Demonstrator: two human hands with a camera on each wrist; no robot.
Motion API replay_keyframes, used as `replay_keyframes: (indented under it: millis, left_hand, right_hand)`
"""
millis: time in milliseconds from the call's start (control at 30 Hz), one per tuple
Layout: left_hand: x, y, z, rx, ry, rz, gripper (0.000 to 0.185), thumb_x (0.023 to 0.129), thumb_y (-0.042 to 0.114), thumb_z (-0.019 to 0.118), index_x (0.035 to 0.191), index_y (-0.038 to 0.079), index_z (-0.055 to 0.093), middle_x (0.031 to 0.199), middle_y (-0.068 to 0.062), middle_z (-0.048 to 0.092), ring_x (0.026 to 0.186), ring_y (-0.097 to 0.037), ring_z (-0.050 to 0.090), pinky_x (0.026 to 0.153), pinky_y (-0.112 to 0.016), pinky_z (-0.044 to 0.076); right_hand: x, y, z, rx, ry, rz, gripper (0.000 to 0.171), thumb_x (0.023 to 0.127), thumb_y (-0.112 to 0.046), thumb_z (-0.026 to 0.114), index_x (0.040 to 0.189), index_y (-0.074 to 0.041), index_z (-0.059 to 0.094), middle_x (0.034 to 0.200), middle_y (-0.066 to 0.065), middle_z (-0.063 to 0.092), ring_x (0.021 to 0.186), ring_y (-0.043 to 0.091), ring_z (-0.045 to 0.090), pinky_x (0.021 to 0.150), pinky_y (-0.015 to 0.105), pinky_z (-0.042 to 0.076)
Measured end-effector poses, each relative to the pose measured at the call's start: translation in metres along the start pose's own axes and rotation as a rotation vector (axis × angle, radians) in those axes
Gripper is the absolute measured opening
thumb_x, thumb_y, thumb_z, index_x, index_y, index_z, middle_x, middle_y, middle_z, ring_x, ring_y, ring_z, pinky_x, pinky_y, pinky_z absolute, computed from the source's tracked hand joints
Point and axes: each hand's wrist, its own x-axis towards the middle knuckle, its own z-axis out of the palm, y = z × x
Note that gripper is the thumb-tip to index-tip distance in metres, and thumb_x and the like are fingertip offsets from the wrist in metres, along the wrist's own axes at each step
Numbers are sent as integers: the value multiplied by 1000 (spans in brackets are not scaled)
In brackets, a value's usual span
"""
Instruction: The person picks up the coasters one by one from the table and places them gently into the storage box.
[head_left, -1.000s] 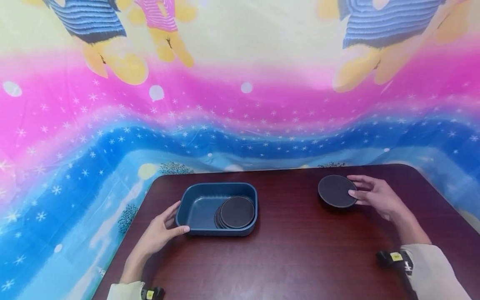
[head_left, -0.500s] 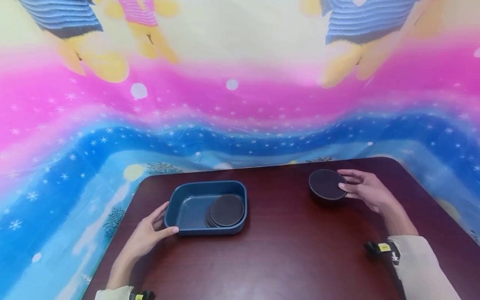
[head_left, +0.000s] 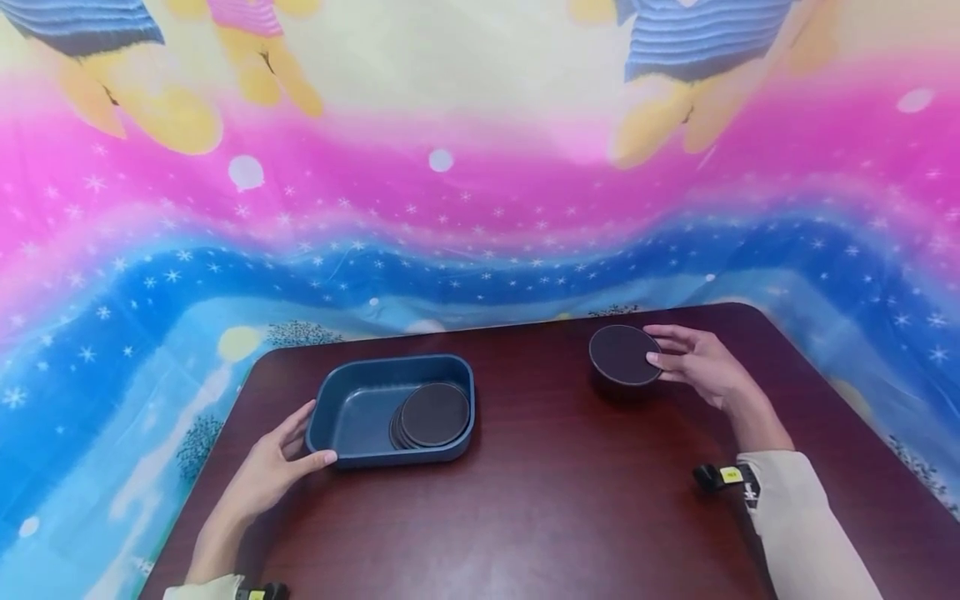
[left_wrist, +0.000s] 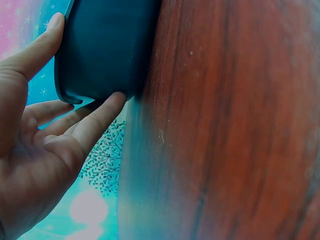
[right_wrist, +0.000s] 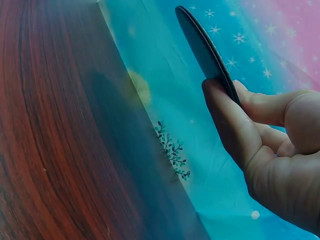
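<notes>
We pinch the dark disc (head_left: 622,355) by its right edge, right hand (head_left: 701,367) thumb on top; left hand (head_left: 277,467) grips the blue tray (head_left: 337,392) corner.

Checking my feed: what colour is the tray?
Dark blue tray, clearest in the head view.
</notes>
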Motion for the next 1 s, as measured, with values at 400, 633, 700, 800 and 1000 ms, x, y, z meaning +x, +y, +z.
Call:
replay_keyframes:
  millis: [400,633,700,800,1000]
  left_hand:
    - [2,0,-1,9,7,15,100,98,36,81,173,11,20,169,-29,39,150,-48,48,105,-48,60]
    - [3,-1,-2,-2,7,27,100,98,35,82,173,10,21,169,-28,40,150,-48,49,104,-45,61]
    - [3,-1,-2,-1,8,31,99,98,34,82,173,10,21,169,-29,40,150,-49,49,104,-45,61]
    - [3,-1,-2,3,9,36,99,98,34,81,172,9,21,168,-29,40,150,-49,49,104,-45,61]
    - [2,-2,-2,8,8,44,100,98,34,82,172,7,21,167,-30,41,149,-49,49,103,-43,61]
  right_hand:
    - [2,2,4,31,-11,4,77,102,-11,75,165,4,33,119,-18,67,96,4,77,83,24,65]
    - [2,1,8,18,-14,-3,76,103,-12,74,165,5,33,120,-18,66,97,3,77,84,24,65]
    - [2,0,10,15,-16,-4,76,103,-13,74,165,4,34,121,-17,65,97,3,77,84,24,65]
    - [1,-1,14,4,-22,-8,76,103,-14,74,165,5,34,122,-15,64,99,2,76,85,24,65]
    - [1,-4,22,6,-28,-6,75,103,-12,73,165,5,34,130,-5,63,99,3,76,87,25,65]
